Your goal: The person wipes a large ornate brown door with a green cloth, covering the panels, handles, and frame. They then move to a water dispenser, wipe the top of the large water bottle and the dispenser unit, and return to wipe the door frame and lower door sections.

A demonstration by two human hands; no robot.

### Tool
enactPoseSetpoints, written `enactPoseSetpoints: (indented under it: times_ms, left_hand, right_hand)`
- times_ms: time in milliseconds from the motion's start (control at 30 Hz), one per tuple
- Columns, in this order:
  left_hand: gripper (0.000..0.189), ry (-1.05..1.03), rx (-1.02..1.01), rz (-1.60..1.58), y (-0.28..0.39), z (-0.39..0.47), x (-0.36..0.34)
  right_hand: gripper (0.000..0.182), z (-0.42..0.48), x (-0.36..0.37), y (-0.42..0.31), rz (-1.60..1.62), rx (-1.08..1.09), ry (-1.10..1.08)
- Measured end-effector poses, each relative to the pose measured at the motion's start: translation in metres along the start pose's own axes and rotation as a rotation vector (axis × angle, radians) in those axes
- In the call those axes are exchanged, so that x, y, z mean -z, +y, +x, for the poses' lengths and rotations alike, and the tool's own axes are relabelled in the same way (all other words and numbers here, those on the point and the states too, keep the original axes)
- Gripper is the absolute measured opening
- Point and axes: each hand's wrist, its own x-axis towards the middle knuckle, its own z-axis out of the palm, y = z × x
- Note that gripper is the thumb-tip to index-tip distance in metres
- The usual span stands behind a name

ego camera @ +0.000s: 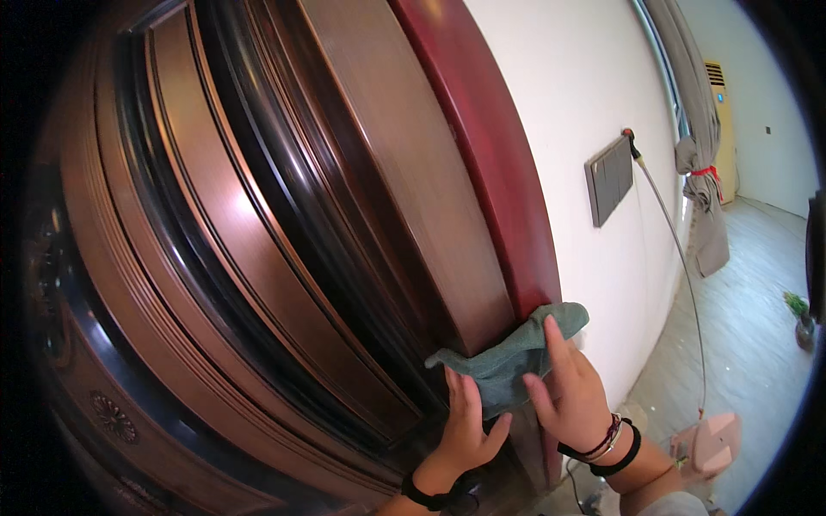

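A grey-green cloth (506,377) lies bunched across the edge of a brown wooden door (413,193) and its dark red frame (510,174). My right hand (571,400) holds the cloth against the frame, index finger stretched up over it and thumb apart. My left hand (463,422) is at the cloth's lower left corner, its fingers pressing there and its thumb spread to the right. Some left fingertips are partly hidden by the cloth. Bands circle both wrists.
Right of the frame runs a white wall (516,64) with a grey switch panel (608,180). A cord (677,245) hangs from a plug there towards a pink plastic stool (710,442). Beyond are a tied grey curtain (703,155), a floor-standing air conditioner (726,142) and a plant (797,303).
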Motion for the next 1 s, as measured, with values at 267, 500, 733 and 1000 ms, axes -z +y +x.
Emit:
enactPoseSetpoints:
  times_ms: [267, 500, 733, 1000]
  left_hand:
    - [0.071, 0.122, -0.076, 0.08, 0.021, 0.107, 0.051]
    - [0.066, 0.252, -0.375, 0.361, 0.043, 0.213, 0.095]
    - [0.063, 0.395, -0.472, 0.467, 0.074, 0.317, 0.169]
    - [0.07, 0.336, -0.414, 0.404, 0.085, 0.364, 0.206]
  right_hand:
    - [0.069, 0.083, 0.022, -0.008, -0.282, 0.533, -0.162]
    - [0.069, 0.204, 0.048, -0.033, -0.346, 0.85, 0.075]
    - [0.063, 0.329, 0.074, -0.079, -0.51, 0.892, 0.243]
    - [0.062, 0.359, 0.064, -0.086, -0.314, 0.697, 0.341]
